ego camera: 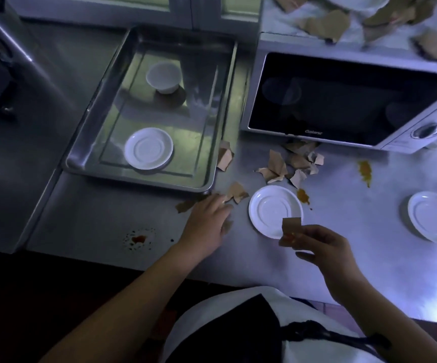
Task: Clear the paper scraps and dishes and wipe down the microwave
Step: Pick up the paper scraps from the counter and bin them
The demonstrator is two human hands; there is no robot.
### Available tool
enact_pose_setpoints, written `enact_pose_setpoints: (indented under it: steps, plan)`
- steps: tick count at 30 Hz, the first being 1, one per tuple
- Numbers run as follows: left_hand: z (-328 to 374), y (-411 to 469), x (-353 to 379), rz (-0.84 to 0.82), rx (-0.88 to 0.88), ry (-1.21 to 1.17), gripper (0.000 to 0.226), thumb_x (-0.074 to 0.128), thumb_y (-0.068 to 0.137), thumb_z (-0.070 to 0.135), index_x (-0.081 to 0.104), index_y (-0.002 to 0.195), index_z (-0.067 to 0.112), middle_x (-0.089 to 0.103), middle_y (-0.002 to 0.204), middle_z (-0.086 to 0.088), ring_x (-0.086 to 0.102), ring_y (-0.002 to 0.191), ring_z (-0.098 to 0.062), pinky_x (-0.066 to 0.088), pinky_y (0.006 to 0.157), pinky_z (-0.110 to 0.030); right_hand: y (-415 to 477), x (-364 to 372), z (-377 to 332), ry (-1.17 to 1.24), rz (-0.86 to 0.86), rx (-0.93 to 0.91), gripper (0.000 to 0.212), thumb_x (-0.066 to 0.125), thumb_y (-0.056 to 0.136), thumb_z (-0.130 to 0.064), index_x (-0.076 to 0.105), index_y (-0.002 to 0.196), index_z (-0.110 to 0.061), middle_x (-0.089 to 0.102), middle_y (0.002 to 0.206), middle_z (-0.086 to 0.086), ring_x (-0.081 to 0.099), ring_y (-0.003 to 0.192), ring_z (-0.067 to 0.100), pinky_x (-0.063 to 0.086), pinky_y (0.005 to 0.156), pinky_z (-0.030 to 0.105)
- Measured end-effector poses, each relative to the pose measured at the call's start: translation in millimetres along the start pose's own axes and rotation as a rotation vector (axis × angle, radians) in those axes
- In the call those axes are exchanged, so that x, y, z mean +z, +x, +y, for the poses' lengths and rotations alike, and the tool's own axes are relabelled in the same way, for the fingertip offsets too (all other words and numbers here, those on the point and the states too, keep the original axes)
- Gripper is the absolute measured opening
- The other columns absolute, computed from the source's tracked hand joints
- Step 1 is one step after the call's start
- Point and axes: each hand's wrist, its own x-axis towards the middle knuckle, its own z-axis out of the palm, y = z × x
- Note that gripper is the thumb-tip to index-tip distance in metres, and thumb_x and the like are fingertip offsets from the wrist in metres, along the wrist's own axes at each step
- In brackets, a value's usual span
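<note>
Our right hand (322,248) pinches a paper scrap (292,226), saucer (272,209) just behind it; our left hand (208,218) lies spread over loose scraps (235,192) left of that pinch.

The plate (356,2) atop the microwave (330,100) is cut by the top edge; the left fingers (222,208) are blurred.

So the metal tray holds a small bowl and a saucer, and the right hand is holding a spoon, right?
Not a spoon: the head view shows the right hand pinching a brown paper scrap. The tray does hold a bowl and a saucer.
</note>
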Motion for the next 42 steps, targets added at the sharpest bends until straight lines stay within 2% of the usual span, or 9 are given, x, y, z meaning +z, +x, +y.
enact_pose_setpoints:
  steps: [6, 10, 13, 24, 29, 33, 35, 38, 42]
  plan:
    - [1.1, 18.1, -8.8, -0.065, 0.176, 0.128, 0.055, 0.041, 0.076, 0.013, 0.062, 0.126, 0.008, 0.056, 0.128, -0.013, 0.053, 0.115, -0.036, 0.043, 0.099, -0.045, -15.3, 4.6, 10.4, 0.053, 0.071, -0.011, 0.014, 0.065, 0.088, -0.003, 0.073, 0.100, -0.004, 0.077, 0.090, 0.015, 0.074, 0.092, 0.028, 0.051, 0.092, 0.048]
    - [0.9, 26.9, -3.6, -0.310, -0.033, 0.312, 0.059, 0.051, 0.087, 0.020, 0.034, 0.144, 0.016, 0.035, 0.143, -0.011, 0.040, 0.126, -0.035, 0.038, 0.100, -0.043, -19.7, 10.5, 12.6, 0.058, 0.082, -0.009, 0.014, 0.065, 0.087, 0.000, 0.072, 0.100, -0.002, 0.077, 0.090, 0.015, 0.074, 0.091, 0.028, 0.052, 0.088, 0.044]
    - [1.0, 31.4, 1.2, -0.359, -0.172, 0.310, 0.063, 0.060, 0.090, 0.030, 0.030, 0.144, 0.016, 0.032, 0.145, -0.012, 0.040, 0.128, -0.035, 0.041, 0.098, -0.044, -23.8, 18.0, 16.4, 0.034, 0.060, -0.001, 0.014, 0.064, 0.088, 0.000, 0.072, 0.099, -0.003, 0.078, 0.089, 0.013, 0.074, 0.088, 0.024, 0.052, 0.086, 0.042]
    - [-18.3, 7.2, 1.0, -0.023, -0.146, -0.046, 0.023, 0.053, 0.088, 0.002, 0.068, 0.103, 0.011, 0.066, 0.108, -0.010, 0.062, 0.099, -0.033, 0.038, 0.071, -0.031, -32.4, 19.0, 28.7, 0.059, 0.102, 0.002, 0.013, 0.064, 0.090, -0.003, 0.073, 0.099, -0.006, 0.078, 0.090, 0.011, 0.074, 0.089, 0.024, 0.054, 0.088, 0.043]
    - [-19.4, -2.3, -8.4, 0.211, -0.174, -0.157, 0.022, 0.056, 0.094, 0.003, 0.072, 0.109, 0.007, 0.073, 0.100, -0.011, 0.068, 0.089, -0.031, 0.048, 0.074, -0.030, -31.2, 26.9, 26.4, 0.065, 0.092, -0.024, 0.011, 0.065, 0.091, -0.005, 0.073, 0.099, -0.006, 0.078, 0.089, 0.011, 0.074, 0.088, 0.026, 0.055, 0.084, 0.042]
    - [-9.0, -6.8, -18.1, 0.211, -0.320, -0.433, 0.006, 0.066, 0.090, 0.011, 0.071, 0.093, 0.010, 0.071, 0.083, -0.004, 0.066, 0.078, -0.023, 0.048, 0.069, -0.027, -33.0, 30.2, 19.8, 0.091, 0.009, -0.064, 0.010, 0.066, 0.091, -0.006, 0.073, 0.098, -0.006, 0.078, 0.093, 0.012, 0.073, 0.092, 0.026, 0.052, 0.081, 0.038]
    - [6.9, -8.6, -23.7, 0.122, -0.460, -0.780, 0.005, 0.070, 0.088, 0.009, 0.073, 0.089, 0.014, 0.074, 0.082, -0.004, 0.070, 0.080, -0.025, 0.058, 0.075, -0.036, -33.7, 30.8, 15.0, 0.120, -0.036, -0.083, 0.009, 0.066, 0.091, -0.006, 0.071, 0.098, -0.003, 0.077, 0.097, 0.014, 0.072, 0.098, 0.028, 0.052, 0.083, 0.039]
    - [35.4, -14.8, -32.2, 0.008, -0.558, -1.307, 0.023, 0.069, 0.087, -0.001, 0.077, 0.099, 0.017, 0.077, 0.097, -0.008, 0.072, 0.091, -0.027, 0.061, 0.076, -0.040, -32.8, 32.5, 4.9, 0.190, -0.109, -0.103, 0.004, 0.066, 0.089, -0.004, 0.067, 0.090, 0.000, 0.075, 0.105, 0.016, 0.070, 0.104, 0.035, 0.053, 0.094, 0.044]
    - [56.8, -19.3, -41.7, -0.075, -0.547, -1.533, 0.029, 0.066, 0.087, -0.006, 0.072, 0.114, 0.005, 0.076, 0.101, -0.014, 0.073, 0.089, -0.026, 0.059, 0.067, -0.031, -32.4, 32.1, -6.8, 0.337, -0.209, -0.096, 0.016, 0.068, 0.078, -0.007, 0.060, 0.089, 0.004, 0.069, 0.101, 0.016, 0.068, 0.095, 0.032, 0.055, 0.096, 0.050]
